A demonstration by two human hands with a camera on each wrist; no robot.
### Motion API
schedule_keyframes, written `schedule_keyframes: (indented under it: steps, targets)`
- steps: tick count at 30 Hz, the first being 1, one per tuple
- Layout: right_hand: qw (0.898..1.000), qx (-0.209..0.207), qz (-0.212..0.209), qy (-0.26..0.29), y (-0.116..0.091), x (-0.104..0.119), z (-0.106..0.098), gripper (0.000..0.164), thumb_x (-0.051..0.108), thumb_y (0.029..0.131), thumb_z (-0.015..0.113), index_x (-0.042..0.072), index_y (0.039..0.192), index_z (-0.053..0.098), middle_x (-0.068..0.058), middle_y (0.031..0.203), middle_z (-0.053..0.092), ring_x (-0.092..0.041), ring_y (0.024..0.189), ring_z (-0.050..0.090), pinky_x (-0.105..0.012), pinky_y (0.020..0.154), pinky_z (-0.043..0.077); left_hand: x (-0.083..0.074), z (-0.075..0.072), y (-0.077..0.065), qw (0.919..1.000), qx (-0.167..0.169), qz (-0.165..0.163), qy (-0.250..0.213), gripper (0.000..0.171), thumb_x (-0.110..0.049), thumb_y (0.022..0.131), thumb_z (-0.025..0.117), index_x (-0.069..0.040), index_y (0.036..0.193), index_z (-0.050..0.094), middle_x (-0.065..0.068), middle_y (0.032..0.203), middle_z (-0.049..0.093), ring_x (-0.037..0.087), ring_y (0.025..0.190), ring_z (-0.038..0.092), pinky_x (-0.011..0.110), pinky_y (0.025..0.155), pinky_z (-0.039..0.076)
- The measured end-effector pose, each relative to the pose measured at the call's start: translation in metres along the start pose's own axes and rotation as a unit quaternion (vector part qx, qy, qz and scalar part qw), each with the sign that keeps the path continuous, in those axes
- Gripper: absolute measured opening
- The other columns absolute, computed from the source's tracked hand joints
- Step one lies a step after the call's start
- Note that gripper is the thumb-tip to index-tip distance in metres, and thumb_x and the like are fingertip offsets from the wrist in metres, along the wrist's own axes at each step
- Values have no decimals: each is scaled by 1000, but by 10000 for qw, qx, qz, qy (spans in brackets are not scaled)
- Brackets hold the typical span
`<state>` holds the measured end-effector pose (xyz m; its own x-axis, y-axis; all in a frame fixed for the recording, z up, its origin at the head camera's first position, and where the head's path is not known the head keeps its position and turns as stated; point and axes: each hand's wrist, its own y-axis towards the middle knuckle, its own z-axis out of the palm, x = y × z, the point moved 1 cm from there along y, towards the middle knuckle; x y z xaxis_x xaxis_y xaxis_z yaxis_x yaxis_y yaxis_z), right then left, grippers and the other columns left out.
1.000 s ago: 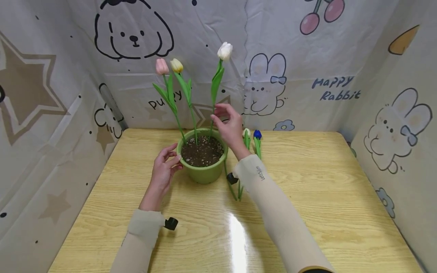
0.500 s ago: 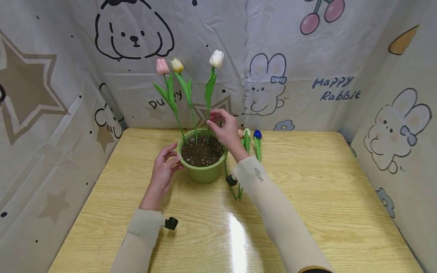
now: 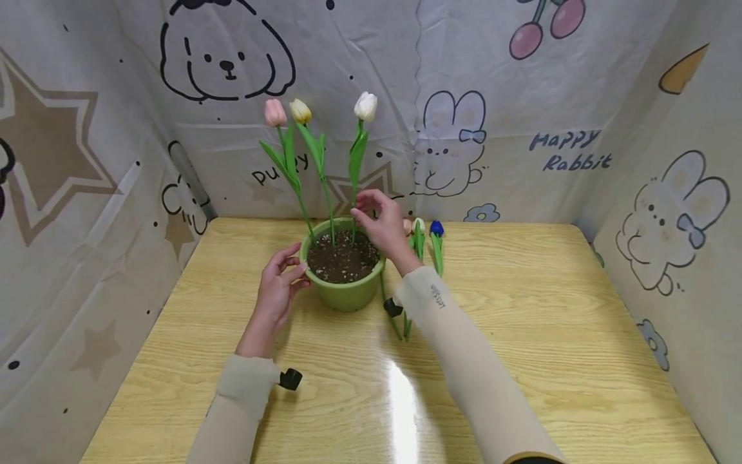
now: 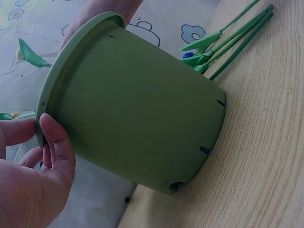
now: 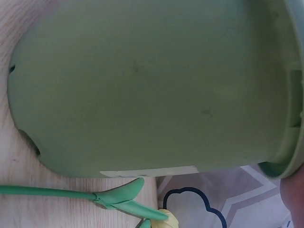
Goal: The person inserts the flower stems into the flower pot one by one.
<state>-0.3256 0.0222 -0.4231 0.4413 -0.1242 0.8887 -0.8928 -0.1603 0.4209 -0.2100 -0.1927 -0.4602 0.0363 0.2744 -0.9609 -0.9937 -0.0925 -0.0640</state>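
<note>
three tulips stand in a round green plastic pot (image 3: 344, 293) of dark crumbly soil near the back middle of the glossy wood-grain table (image 3: 551, 335) in the head view: pink tulip (image 3: 275, 113), yellow tulip (image 3: 300, 111), white tulip (image 3: 366, 106). right hand (image 3: 385, 225) pinches the white tulip's thin stem just above the soil. left hand (image 3: 277, 290) has relaxed fingers resting on the pot's rim, nothing grasped. spare tulips (image 3: 426, 241) lie flat just right of the pot; lots of bare tabletop in front.

left wrist view: smooth tapered pot wall (image 4: 142, 104), thumb (image 4: 59, 147) against the rim.

right wrist view: mostly pot wall (image 5: 142, 85), a stem (image 5: 47, 192) lying beside it.
</note>
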Motion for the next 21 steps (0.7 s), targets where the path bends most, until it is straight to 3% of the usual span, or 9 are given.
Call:
schedule_keyframes:
  steps: [5, 21]
  targets:
    - [9996, 136, 120, -207, 0, -1, 2, 24, 0, 94, 74, -4, 116, 66, -18, 104, 70, -22, 91, 68, -32, 75, 63, 1, -1, 0, 10000, -6, -3, -21, 51, 6, 102, 55, -1, 152, 44, 0, 105, 51, 7, 74, 59, 17, 64, 55]
    - [9964, 583, 595, -160, 2, -3, 3, 21, -1, 95, 72, -2, 115, 65, -16, 104, 67, -23, 90, 68, -31, 74, 65, 4, -2, 1, 10000, 60, -2, 5, 52, 5, 102, 55, -2, 152, 44, 2, 107, 50, 8, 74, 60, 16, 65, 55]
